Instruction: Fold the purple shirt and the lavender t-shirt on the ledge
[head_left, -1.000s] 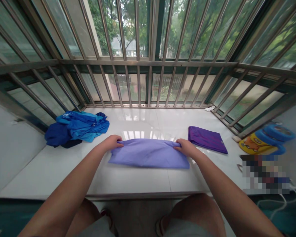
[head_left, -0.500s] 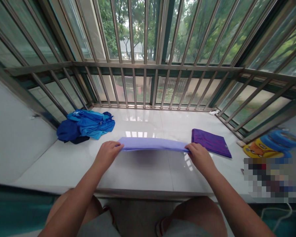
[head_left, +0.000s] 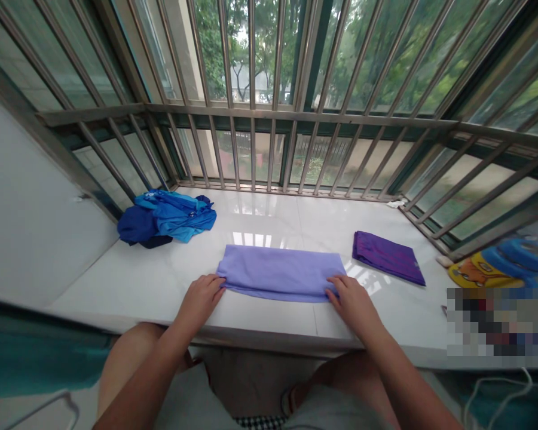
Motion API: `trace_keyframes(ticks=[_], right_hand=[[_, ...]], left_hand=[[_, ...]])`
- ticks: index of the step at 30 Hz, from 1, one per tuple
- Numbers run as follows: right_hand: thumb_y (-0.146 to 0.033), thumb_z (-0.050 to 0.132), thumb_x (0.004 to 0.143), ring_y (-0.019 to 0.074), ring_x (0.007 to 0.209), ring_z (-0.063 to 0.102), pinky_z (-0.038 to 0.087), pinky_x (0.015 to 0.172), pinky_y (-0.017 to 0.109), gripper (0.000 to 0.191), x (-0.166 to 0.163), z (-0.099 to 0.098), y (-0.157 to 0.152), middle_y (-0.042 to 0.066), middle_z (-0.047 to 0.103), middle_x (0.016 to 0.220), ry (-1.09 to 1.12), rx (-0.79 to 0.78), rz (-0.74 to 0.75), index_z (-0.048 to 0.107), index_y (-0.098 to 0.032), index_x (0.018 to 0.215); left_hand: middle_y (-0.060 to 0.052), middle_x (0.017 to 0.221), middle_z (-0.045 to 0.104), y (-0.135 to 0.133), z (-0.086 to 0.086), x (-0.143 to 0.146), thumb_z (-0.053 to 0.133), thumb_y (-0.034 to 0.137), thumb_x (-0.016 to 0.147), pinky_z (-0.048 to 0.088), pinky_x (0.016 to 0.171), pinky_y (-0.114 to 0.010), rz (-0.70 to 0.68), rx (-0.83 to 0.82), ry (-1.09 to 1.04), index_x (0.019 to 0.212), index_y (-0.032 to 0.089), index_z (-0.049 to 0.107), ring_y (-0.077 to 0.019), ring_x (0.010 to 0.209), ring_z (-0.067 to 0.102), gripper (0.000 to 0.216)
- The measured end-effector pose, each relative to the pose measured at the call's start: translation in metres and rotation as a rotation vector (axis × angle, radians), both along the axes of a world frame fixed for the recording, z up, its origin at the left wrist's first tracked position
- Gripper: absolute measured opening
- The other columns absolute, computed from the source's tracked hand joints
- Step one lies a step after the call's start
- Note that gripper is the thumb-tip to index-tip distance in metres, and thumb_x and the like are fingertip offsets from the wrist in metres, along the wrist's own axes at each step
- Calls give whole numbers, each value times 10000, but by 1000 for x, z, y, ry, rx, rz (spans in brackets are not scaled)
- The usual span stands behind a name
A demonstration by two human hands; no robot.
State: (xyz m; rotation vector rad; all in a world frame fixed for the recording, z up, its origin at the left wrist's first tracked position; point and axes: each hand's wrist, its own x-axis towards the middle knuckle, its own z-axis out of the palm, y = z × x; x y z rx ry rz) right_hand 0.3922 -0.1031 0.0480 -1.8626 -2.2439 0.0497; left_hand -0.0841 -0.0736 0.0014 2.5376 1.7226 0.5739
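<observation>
A folded lavender cloth (head_left: 282, 272) lies flat on the white ledge in front of me, its long side running left to right. At its left edge, near the front corner, my left hand (head_left: 206, 292) has its fingers and thumb closed on the fabric. My right hand (head_left: 349, 298) grips the right edge the same way, fingertips on top of the cloth. Beyond that hand rests a folded dark purple garment (head_left: 388, 258), untouched. A crumpled pile of blue clothes (head_left: 174, 215) sits at the left, apart from both hands.
Metal bars (head_left: 269, 112) and windows enclose the back and sides of the ledge (head_left: 260, 319). A blue and yellow container (head_left: 488, 266) stands at the right, behind a blurred-out patch. White cables (head_left: 497, 382) hang at the lower right. My knees are below the front edge.
The lavender cloth, held up as a narrow strip before, now lies flat on the ledge. Both hands have come down and closer to me with it. The view has shifted slightly.
</observation>
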Motion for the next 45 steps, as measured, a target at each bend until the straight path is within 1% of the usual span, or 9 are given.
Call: trace_keyframes(ticks=[5, 9, 14, 22, 28, 32, 36, 40, 45], right_hand=[[-272, 649, 1026, 355, 1260, 626, 498, 1092, 503, 338, -89, 11, 16, 153, 695, 1380, 64, -66, 175, 708, -210, 1353], [-357, 725, 1014, 325, 1241, 623, 498, 1067, 441, 400, -166, 12, 37, 113, 699, 1372, 131, -83, 298, 687, -227, 1390], [-274, 700, 1030, 273, 1117, 654, 488, 970, 347, 117, -210, -2, 62, 67, 753, 1168, 181, -102, 334, 777, -216, 1098], [-282, 533, 1127, 202, 1038, 680, 499, 931, 291, 211, -192, -2, 82, 86, 740, 1130, 286, -86, 256, 727, -204, 1155], [-288, 690, 1042, 241, 1104, 667, 502, 995, 335, 143, -194, -7, 64, 83, 743, 1188, 223, -115, 386, 762, -240, 1155], [-308, 748, 994, 301, 1178, 645, 507, 1028, 405, 232, -199, -10, 50, 105, 724, 1278, 182, -119, 421, 760, -242, 1216], [-345, 729, 1008, 294, 1233, 637, 506, 1065, 400, 322, -187, -6, 38, 76, 709, 1350, 180, -90, 370, 719, -280, 1323], [-352, 564, 1083, 320, 1159, 652, 510, 1025, 438, 247, -134, 1, 23, 131, 720, 1215, 163, -18, 119, 738, -249, 1224], [-403, 455, 1096, 419, 1122, 649, 544, 894, 525, 401, -43, 6, 4, 272, 662, 1203, -27, 65, -530, 683, -123, 1271]], left_hand=[[-118, 1172, 789, 2, 1, 4, 610, 265, 1028, 542, 959, -427, 16, -43, 5, 1180, 240, 806, -305, 1074, 699, 249], [-100, 1142, 805, 1, 2, 2, 586, 259, 1039, 535, 917, -409, 27, -91, 68, 1050, 254, 821, -291, 1032, 706, 235], [-111, 1234, 796, -10, -3, -3, 564, 203, 1039, 535, 901, -414, 0, -47, 121, 1165, 257, 815, -288, 1040, 706, 286], [-139, 1282, 785, -33, -7, -10, 532, 255, 1061, 557, 935, -444, 28, -20, 55, 1271, 243, 796, -298, 1102, 700, 338], [-132, 1317, 779, -37, 1, -7, 556, 317, 1056, 532, 1015, -472, 44, -70, -42, 1258, 232, 796, -323, 1178, 688, 325], [-123, 1102, 808, -25, 17, 3, 545, 480, 1064, 521, 1004, -424, 155, -165, -189, 1044, 229, 818, -299, 1073, 716, 371], [-116, 880, 778, 1, 30, 17, 497, 632, 1044, 497, 797, -375, 373, -295, -205, 822, 231, 755, -293, 883, 725, 525], [-95, 854, 790, 23, 30, 28, 629, 562, 980, 420, 689, -339, 470, -400, -163, 845, 234, 736, -290, 837, 731, 371], [-73, 920, 812, 37, 27, 24, 647, 381, 962, 450, 746, -328, 404, -398, -184, 857, 241, 726, -276, 888, 744, 192]])
